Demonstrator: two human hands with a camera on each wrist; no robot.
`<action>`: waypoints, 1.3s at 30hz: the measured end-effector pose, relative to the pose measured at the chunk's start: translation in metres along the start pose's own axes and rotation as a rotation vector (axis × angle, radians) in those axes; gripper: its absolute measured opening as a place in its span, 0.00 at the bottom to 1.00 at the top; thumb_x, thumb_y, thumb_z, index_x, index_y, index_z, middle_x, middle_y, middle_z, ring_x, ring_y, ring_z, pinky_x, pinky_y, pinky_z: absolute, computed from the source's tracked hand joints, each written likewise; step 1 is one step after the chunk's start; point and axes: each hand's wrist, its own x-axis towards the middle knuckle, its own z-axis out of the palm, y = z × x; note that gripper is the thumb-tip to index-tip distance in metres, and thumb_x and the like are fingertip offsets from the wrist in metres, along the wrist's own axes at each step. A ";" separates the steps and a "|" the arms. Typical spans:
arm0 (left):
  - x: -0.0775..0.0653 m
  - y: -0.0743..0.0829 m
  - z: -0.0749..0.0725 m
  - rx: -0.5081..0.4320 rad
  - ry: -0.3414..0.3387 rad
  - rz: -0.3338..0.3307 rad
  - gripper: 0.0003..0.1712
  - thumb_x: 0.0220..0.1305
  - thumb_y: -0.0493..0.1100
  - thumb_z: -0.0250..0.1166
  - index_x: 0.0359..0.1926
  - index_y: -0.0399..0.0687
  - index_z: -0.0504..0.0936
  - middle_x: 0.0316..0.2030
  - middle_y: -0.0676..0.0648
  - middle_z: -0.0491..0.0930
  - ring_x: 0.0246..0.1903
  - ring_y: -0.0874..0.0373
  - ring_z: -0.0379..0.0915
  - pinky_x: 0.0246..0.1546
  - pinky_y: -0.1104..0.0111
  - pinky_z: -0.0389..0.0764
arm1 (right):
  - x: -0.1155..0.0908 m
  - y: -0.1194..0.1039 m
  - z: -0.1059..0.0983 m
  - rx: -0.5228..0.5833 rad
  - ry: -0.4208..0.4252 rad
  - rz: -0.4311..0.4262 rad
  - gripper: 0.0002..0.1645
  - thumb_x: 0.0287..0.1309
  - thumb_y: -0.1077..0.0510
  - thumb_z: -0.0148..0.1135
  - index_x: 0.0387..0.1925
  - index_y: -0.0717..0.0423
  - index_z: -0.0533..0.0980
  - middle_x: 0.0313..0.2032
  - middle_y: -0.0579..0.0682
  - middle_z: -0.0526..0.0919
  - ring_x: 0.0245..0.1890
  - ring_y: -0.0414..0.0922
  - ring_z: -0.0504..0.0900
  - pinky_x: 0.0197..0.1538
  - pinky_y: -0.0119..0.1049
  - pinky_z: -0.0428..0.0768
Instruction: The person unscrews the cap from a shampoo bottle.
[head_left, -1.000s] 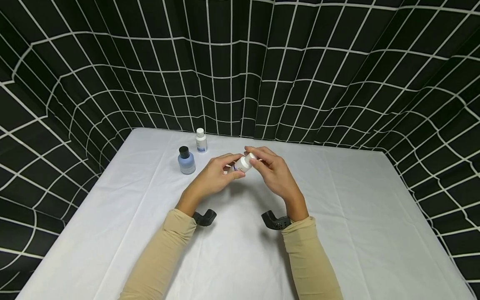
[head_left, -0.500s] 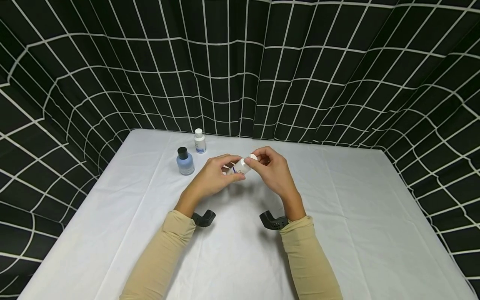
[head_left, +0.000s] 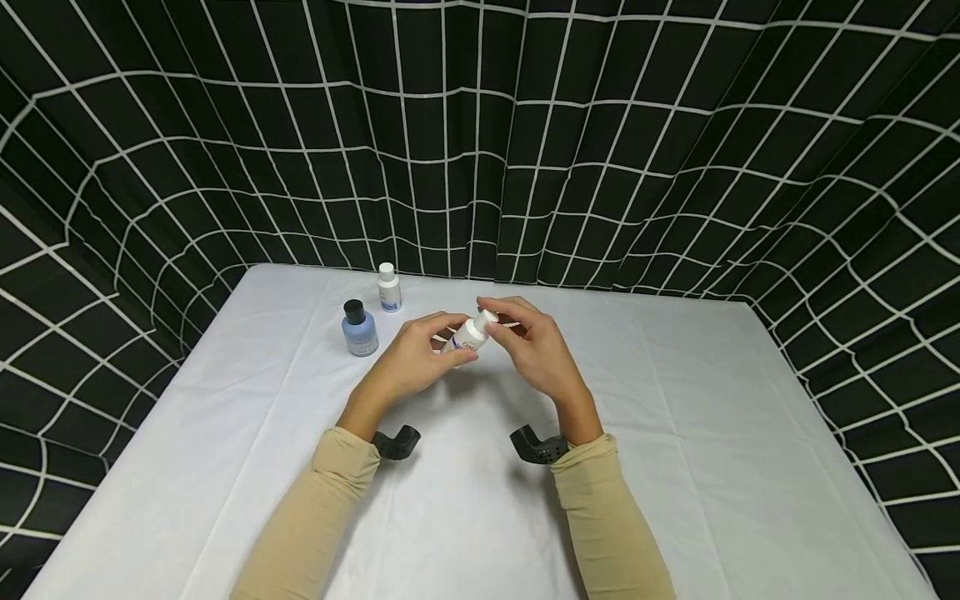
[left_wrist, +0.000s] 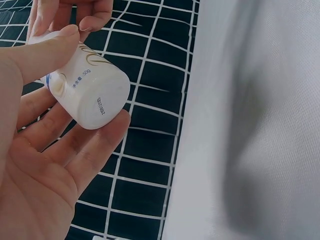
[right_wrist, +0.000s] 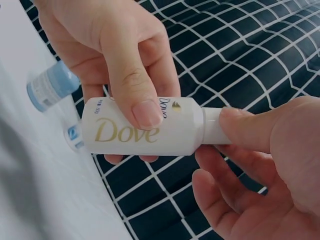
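Between the two hands, over the table, a small white Dove bottle [right_wrist: 142, 127] is held tilted, its cap end up and to the right in the head view. My left hand [head_left: 408, 357] grips the bottle's body, thumb on the near side and fingers behind it. With thumb and fingers, my right hand [head_left: 536, 346] pinches the white cap [right_wrist: 214, 125], which sits on the bottle's neck. The left wrist view shows the bottle's flat base [left_wrist: 104, 102] with printed digits, facing the camera.
On the table [head_left: 465, 517], left of the hands, stands a blue bottle [head_left: 361, 335] with a black cap. A white bottle [head_left: 389, 292] with a blue patterned base stands just behind it. A black gridded curtain [head_left: 450, 133] surrounds the table's back and sides.
The right fingers have shifted their hold around the cap, opening and closing on it. The left hand keeps its grip on the bottle. The whole head view has drifted slightly.
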 end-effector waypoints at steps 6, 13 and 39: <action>0.001 -0.003 0.000 -0.024 -0.004 0.011 0.27 0.61 0.51 0.75 0.61 0.54 0.82 0.53 0.52 0.84 0.51 0.54 0.80 0.54 0.59 0.87 | 0.000 -0.002 0.000 -0.008 0.031 0.027 0.24 0.68 0.56 0.66 0.64 0.49 0.78 0.60 0.49 0.82 0.56 0.48 0.82 0.55 0.39 0.83; 0.000 -0.002 0.002 -0.034 -0.030 -0.004 0.26 0.60 0.50 0.76 0.59 0.54 0.83 0.52 0.53 0.84 0.52 0.54 0.80 0.52 0.65 0.87 | 0.001 -0.001 0.005 -0.039 0.162 0.202 0.22 0.58 0.44 0.74 0.48 0.51 0.80 0.42 0.49 0.80 0.43 0.46 0.80 0.45 0.39 0.81; -0.001 -0.001 0.001 -0.065 -0.014 -0.027 0.27 0.63 0.50 0.74 0.61 0.52 0.81 0.56 0.51 0.83 0.52 0.55 0.80 0.54 0.67 0.87 | 0.001 -0.003 0.000 0.039 0.008 0.046 0.24 0.69 0.56 0.65 0.65 0.48 0.77 0.63 0.47 0.81 0.57 0.49 0.82 0.54 0.41 0.83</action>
